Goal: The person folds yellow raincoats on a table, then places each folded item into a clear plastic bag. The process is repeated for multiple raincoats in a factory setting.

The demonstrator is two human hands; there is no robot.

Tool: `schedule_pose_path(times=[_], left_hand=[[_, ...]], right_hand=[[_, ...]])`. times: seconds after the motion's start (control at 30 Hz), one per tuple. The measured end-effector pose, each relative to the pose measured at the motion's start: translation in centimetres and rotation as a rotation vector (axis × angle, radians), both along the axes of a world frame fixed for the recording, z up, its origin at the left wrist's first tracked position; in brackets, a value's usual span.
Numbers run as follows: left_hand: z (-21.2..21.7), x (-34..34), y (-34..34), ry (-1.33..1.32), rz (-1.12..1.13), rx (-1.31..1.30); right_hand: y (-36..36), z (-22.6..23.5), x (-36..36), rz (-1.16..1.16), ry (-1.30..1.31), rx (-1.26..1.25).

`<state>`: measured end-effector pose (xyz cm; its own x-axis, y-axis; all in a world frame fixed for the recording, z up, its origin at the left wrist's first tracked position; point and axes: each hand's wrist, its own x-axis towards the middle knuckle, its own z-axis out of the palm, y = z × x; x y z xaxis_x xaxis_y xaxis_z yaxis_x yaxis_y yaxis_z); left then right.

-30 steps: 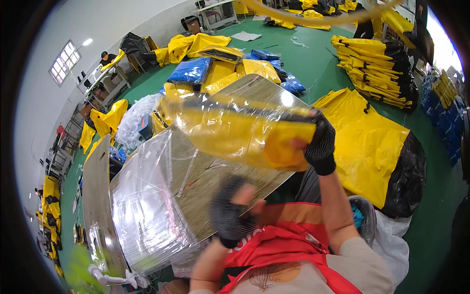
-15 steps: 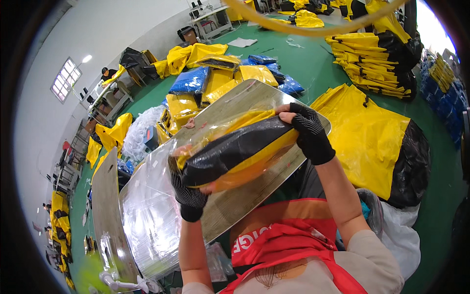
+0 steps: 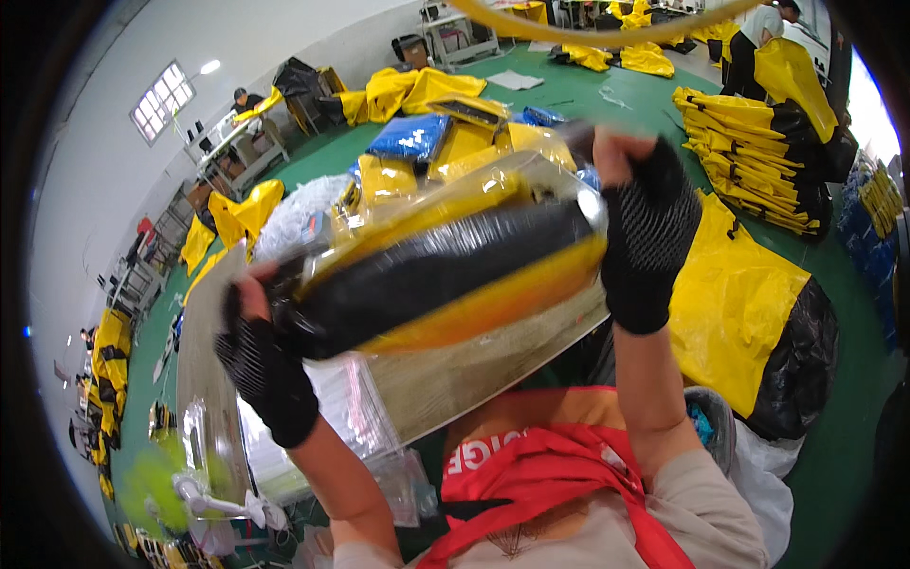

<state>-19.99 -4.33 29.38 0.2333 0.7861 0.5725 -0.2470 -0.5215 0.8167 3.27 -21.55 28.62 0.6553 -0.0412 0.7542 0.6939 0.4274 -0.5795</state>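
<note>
A folded yellow-and-black bundle point(image 3: 445, 275) of shiny sheeting, in a clear plastic bag point(image 3: 479, 190), is held up above the wood-grain table point(image 3: 460, 394). My left hand point(image 3: 270, 365), in a black fingerless glove, closes on the bag's left end; its fingers are partly blurred. At the right end, my right hand point(image 3: 645, 232), gloved alike, grips the bag's upper corner with bent fingers, some hidden behind the plastic. The bag slants, its right end higher. Flat clear plastic bags point(image 3: 365, 408) lie on the table below my left hand.
Packed yellow bundles and a blue packet point(image 3: 409, 137) are heaped beyond the table. To the right lie a large yellow-and-black sheet point(image 3: 730, 294) and a folded stack point(image 3: 744, 156). A small green fan point(image 3: 166, 488) is at the lower left. Other people work farther back.
Both hands have spread wider and risen, the left moving outward to the bag's end. The bundle has come up closer to the camera, and the view has shifted slightly.
</note>
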Motion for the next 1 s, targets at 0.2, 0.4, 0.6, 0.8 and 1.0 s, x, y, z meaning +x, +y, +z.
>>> schedule_pose_path(times=[0.2,0.4,0.6,0.8,1.0], left_hand=[[-1.0,2.1,2.8,0.243,-0.160,-0.073],[-24.5,8.8,15.4,0.830,-0.181,0.375],[-33.0,12.1,18.1,1.071,-0.255,-0.178],[-34.0,12.0,17.4,0.389,-0.417,-0.810],[-28.9,11.7,15.1,0.324,-0.431,-0.757]], right_hand=[[1.3,-0.9,3.1,0.455,0.156,-0.243],[9.4,-18.3,3.2,0.089,-0.129,-0.658],[16.7,-25.8,-1.6,0.034,-0.446,-1.344],[24.3,-26.8,3.8,0.272,-0.559,-1.339],[27.1,-26.1,3.6,0.315,-0.793,-1.488]])
